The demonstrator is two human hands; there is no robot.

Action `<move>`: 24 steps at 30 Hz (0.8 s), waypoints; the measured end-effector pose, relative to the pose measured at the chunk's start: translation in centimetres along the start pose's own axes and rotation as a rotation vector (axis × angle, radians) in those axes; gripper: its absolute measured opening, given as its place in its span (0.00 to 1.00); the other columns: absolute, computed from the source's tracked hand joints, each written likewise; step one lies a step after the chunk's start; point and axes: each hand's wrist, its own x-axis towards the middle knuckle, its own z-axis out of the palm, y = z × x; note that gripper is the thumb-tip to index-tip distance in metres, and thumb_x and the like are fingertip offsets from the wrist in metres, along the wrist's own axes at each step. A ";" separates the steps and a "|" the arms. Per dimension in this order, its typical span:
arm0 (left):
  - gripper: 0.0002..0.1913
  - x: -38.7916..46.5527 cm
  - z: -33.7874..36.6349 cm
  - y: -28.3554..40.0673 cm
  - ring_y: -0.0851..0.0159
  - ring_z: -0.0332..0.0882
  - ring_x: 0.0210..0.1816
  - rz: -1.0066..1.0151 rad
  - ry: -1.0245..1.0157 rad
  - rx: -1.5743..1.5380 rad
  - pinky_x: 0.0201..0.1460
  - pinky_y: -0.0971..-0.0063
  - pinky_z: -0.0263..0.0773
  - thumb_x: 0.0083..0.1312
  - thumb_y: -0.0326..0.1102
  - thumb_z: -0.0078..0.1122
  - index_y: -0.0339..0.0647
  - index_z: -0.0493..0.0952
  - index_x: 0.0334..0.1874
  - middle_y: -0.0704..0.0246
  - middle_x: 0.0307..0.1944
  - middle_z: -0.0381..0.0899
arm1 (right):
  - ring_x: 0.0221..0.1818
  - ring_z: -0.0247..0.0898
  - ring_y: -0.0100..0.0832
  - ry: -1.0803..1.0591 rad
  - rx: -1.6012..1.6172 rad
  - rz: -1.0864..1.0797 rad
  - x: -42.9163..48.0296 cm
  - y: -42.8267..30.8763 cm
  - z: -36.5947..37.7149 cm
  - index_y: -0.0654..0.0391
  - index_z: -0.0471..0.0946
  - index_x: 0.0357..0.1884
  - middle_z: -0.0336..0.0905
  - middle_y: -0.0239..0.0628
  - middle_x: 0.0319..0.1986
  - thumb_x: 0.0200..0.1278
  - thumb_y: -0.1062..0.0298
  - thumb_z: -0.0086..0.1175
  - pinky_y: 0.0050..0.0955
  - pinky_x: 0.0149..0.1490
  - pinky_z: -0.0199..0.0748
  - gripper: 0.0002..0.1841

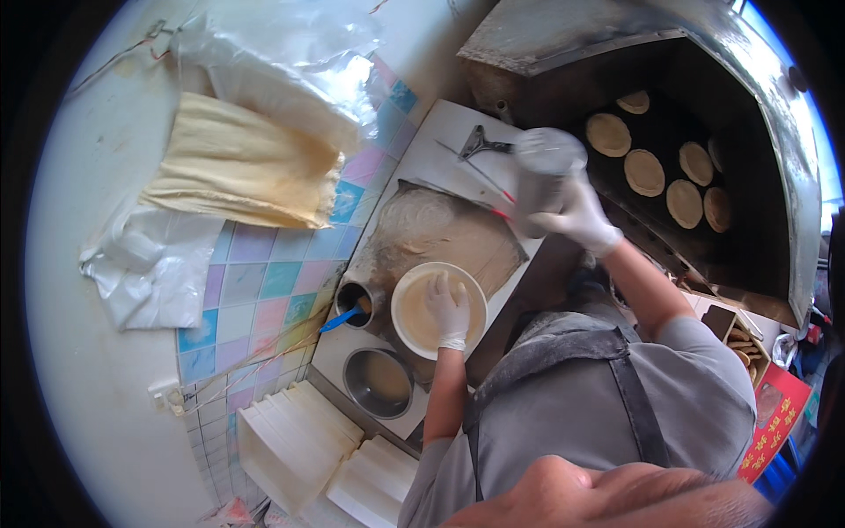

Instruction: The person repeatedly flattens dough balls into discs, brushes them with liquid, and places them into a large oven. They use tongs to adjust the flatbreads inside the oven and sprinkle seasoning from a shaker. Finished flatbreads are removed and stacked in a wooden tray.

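My gloved left hand (450, 309) is inside a white bowl (394, 310) that holds a pale substance, its thumb apart from the fingers and nothing visible in it. My gloved right hand (579, 214) grips a grey metal canister (548, 162), blurred, above the right edge of the counter. Beneath the canister lie a black-handled scraper (476, 142) and a thin rod with a red end (485, 175). A pale, dusty work mat (449, 241) lies beyond the bowl. Left of the bowl stands a metal container (350, 297) with a blue-handled brush (343, 318) in it.
At right, an open metal oven or griddle (746, 145) holds several flat dough rounds (643, 173). A metal pot (378, 383) with liquid is at the counter's near left. White plastic bins (297, 442) stand lower left. A yellowish cloth (244, 162) and plastic bags (284, 59) hang on the wall.
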 end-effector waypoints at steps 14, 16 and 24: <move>0.20 5.6 5.4 7.2 0.48 0.56 0.63 -0.102 -0.210 0.254 0.65 0.55 0.51 0.60 0.42 0.55 0.43 0.73 0.53 0.56 0.59 0.65 | 0.50 0.64 0.46 0.173 -1.394 0.507 -8.0 5.3 -26.4 0.47 0.61 0.62 0.68 0.44 0.47 0.32 0.61 0.63 0.43 0.53 0.62 0.45; 0.20 5.9 5.5 8.4 0.49 0.59 0.61 -0.102 -0.195 0.260 0.63 0.54 0.53 0.59 0.43 0.55 0.43 0.74 0.52 0.56 0.57 0.67 | 0.53 0.63 0.46 0.210 -1.383 0.420 -8.4 6.8 -26.6 0.46 0.60 0.63 0.67 0.44 0.49 0.32 0.61 0.63 0.44 0.54 0.61 0.46; 0.20 4.8 5.2 9.3 0.50 0.61 0.59 -0.172 -0.264 0.296 0.62 0.56 0.55 0.59 0.44 0.54 0.41 0.75 0.51 0.55 0.55 0.69 | 0.54 0.62 0.46 0.137 -1.342 0.513 -8.4 9.1 -28.6 0.44 0.59 0.63 0.66 0.43 0.47 0.34 0.59 0.64 0.44 0.55 0.60 0.45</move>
